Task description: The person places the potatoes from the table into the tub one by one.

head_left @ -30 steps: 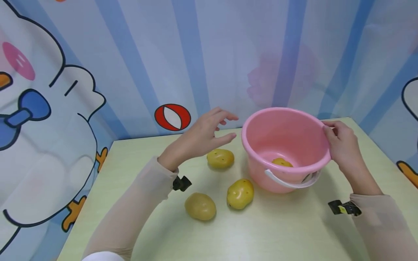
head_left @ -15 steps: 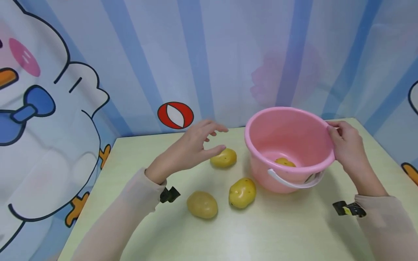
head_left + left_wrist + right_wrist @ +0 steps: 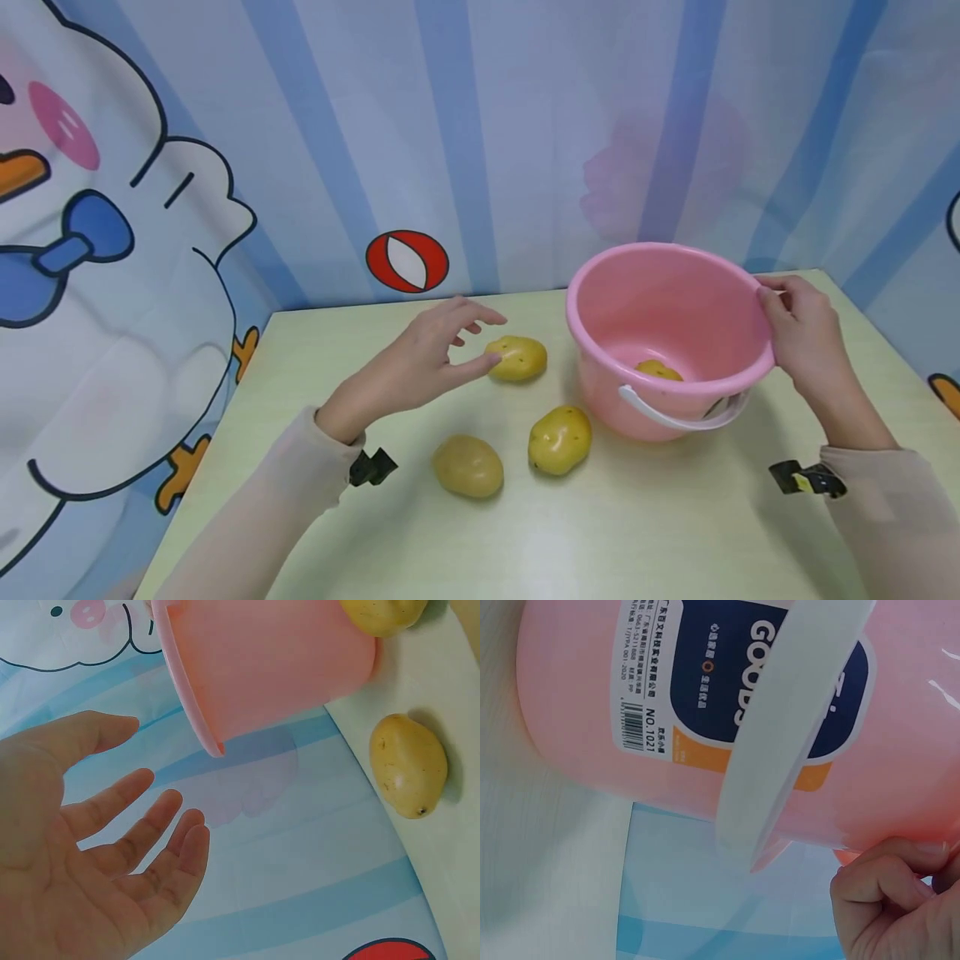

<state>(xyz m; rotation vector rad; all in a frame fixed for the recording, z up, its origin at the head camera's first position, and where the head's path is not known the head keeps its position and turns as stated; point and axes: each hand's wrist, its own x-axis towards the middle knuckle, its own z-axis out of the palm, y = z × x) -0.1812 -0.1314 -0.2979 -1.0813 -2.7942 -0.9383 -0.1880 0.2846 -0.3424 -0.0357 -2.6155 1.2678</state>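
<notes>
A pink bucket (image 3: 622, 400) with a white handle (image 3: 675, 419) stands on the table, and part of a yellow potato (image 3: 658, 370) shows at its bottom. My right hand (image 3: 806, 333) grips the bucket's rim on the right side; in the right wrist view its fingers are curled at the rim. Left of the bucket, my left hand (image 3: 420, 358) hovers with spread, slightly bent fingers and holds nothing. Its thumb tip overlaps a potato (image 3: 519, 359) behind it in the head view. Nearer lie a glossy potato (image 3: 560, 440) beside the bucket and a duller potato (image 3: 468, 467).
The pale table (image 3: 637, 525) ends at the back against a blue striped curtain (image 3: 525, 150) with printed cartoon figures. A label (image 3: 705, 682) is on the bucket's side in the right wrist view. Dark camera mounts sit at both wrists.
My left hand has moved left and down, away from the bucket. The right hand keeps its grip on the rim. The head view has shifted slightly.
</notes>
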